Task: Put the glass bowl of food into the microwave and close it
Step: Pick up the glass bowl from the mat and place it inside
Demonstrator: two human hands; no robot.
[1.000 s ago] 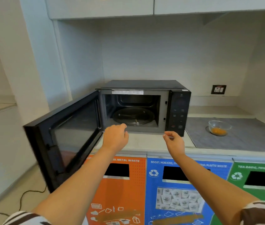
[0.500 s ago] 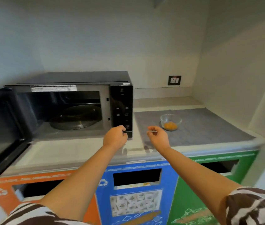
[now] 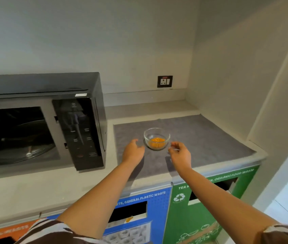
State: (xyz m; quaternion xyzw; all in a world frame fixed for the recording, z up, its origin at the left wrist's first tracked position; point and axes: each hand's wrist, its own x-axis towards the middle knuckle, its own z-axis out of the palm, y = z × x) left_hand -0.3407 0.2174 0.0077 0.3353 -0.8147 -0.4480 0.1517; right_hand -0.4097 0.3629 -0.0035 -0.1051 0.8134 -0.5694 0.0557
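On grey mat, open hands flank glass bowl, empty.

Orange food, grey mat, black microwave.

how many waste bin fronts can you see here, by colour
orange bin front: 1, only a corner in view
blue bin front: 1
green bin front: 1
total: 3
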